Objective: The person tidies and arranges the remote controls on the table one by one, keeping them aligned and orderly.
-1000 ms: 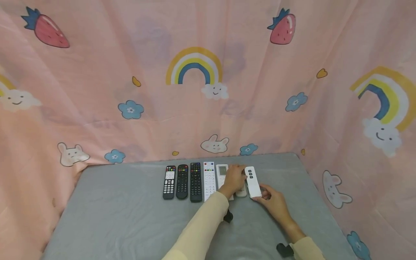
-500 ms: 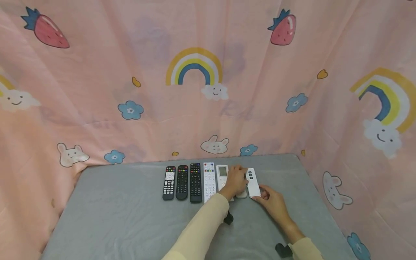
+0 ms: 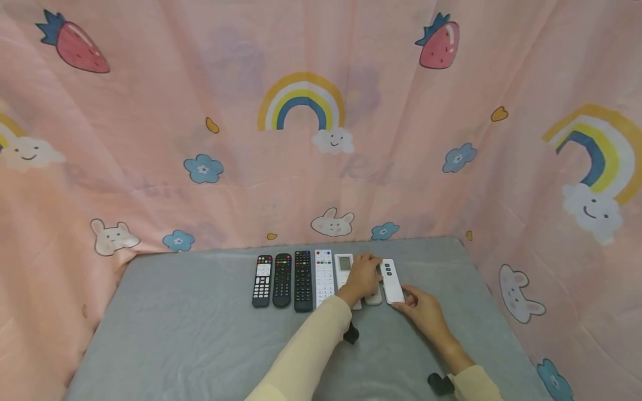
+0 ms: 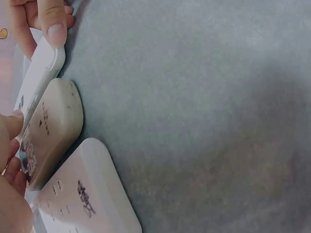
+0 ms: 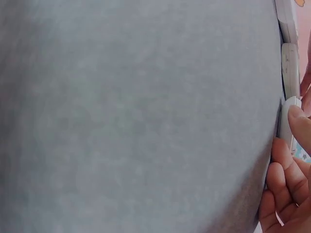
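A small white remote control (image 3: 393,285) with several dark buttons near its far end lies at the right end of a row of remotes. My right hand (image 3: 425,316) pinches its near end, the thumb on top in the left wrist view. My left hand (image 3: 362,277) reaches over the neighbouring remotes and holds the far left part of the same white remote, thumb at its side. Under the left hand sits a beige remote (image 4: 57,111), mostly covered in the head view. Left of that, a white remote with a display (image 3: 344,263) is partly hidden by the hand.
To the left, a long white remote (image 3: 324,275) and three black remotes, the nearest a long one (image 3: 303,284), stand side by side. A grey cloth (image 3: 190,328) covers the table. A pink patterned curtain (image 3: 241,206) rises behind and along the sides.
The white remote's far end has shifted slightly right and toward the person, with the left hand following it. The right hand keeps its pinch and has barely moved.
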`<state>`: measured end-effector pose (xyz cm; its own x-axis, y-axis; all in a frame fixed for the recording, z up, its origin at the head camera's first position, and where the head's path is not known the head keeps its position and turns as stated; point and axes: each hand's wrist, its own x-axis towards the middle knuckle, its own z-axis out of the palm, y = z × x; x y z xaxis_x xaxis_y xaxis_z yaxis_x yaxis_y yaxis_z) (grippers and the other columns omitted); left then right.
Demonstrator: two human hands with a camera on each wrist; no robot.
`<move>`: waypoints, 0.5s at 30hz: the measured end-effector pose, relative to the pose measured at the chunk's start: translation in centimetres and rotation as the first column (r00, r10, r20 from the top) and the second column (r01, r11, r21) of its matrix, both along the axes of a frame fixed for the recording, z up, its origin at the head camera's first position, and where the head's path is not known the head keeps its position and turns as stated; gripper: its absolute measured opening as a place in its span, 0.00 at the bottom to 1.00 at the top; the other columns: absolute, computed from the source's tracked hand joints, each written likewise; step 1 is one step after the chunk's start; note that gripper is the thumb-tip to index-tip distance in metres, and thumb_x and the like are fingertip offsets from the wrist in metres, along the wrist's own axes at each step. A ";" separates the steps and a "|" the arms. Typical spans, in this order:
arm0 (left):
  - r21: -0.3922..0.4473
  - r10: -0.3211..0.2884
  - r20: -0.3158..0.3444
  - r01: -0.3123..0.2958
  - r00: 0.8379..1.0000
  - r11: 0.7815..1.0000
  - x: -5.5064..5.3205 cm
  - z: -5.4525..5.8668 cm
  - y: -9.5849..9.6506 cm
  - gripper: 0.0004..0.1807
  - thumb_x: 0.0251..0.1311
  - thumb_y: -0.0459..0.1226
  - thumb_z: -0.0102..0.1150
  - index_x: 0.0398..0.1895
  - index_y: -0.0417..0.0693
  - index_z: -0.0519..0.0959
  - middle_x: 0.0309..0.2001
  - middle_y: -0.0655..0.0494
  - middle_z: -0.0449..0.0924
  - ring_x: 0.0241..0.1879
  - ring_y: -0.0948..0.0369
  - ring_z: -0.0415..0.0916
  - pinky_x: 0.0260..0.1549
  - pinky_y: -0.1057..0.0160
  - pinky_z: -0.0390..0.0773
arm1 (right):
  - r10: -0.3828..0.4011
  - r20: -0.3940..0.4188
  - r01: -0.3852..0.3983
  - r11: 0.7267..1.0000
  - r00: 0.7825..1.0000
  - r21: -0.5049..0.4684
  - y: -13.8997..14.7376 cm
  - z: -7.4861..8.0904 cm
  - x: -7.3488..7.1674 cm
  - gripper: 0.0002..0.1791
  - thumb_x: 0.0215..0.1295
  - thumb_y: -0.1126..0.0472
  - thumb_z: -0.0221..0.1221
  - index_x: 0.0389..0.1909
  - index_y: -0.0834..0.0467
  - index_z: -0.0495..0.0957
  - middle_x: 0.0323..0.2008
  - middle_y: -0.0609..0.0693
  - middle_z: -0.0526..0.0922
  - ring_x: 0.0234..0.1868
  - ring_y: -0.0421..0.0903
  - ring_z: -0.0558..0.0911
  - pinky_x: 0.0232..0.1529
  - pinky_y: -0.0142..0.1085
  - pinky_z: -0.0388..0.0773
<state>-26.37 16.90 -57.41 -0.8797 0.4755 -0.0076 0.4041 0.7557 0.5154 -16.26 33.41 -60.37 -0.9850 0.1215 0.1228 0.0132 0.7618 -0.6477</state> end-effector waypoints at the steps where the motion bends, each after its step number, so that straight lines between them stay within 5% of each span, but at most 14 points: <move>1: 0.004 -0.002 0.004 0.002 1.000 1.000 -0.1 0.0 -0.1 0.25 0.66 0.43 0.60 0.67 0.54 0.73 0.66 0.55 0.72 0.64 0.59 0.67 0.67 0.62 0.70 | 0.005 0.007 -0.005 1.000 1.000 0.000 0.0 0.1 0.0 0.31 0.53 0.59 0.73 0.56 0.68 0.78 0.21 0.47 0.78 0.22 0.34 0.70 0.25 0.26 0.67; 5: 0.025 -0.033 0.041 0.032 0.999 0.999 -0.5 0.7 -0.7 0.25 0.68 0.43 0.57 0.68 0.55 0.72 0.69 0.54 0.70 0.66 0.58 0.66 0.66 0.59 0.71 | 0.020 0.066 -0.022 0.999 0.998 0.031 0.4 0.9 -0.1 0.32 0.55 0.58 0.72 0.58 0.69 0.76 0.23 0.47 0.80 0.24 0.35 0.71 0.27 0.27 0.68; 9: 0.021 -0.129 0.064 0.127 0.990 0.992 -0.9 2.3 -1.9 0.24 0.70 0.43 0.55 0.67 0.54 0.72 0.67 0.53 0.71 0.66 0.56 0.66 0.64 0.57 0.73 | 0.051 0.128 -0.061 0.995 0.990 0.076 1.4 2.3 0.0 0.31 0.59 0.57 0.68 0.60 0.68 0.74 0.26 0.47 0.82 0.26 0.37 0.74 0.28 0.29 0.70; 15: -0.053 -0.336 0.105 0.343 0.936 0.938 -1.4 5.1 -6.5 0.23 0.69 0.44 0.57 0.64 0.50 0.75 0.62 0.54 0.78 0.64 0.57 0.73 0.63 0.58 0.75 | 0.153 0.185 -0.179 0.975 0.971 0.134 2.9 6.2 -0.1 0.27 0.64 0.57 0.64 0.61 0.67 0.74 0.31 0.47 0.83 0.32 0.40 0.76 0.30 0.31 0.73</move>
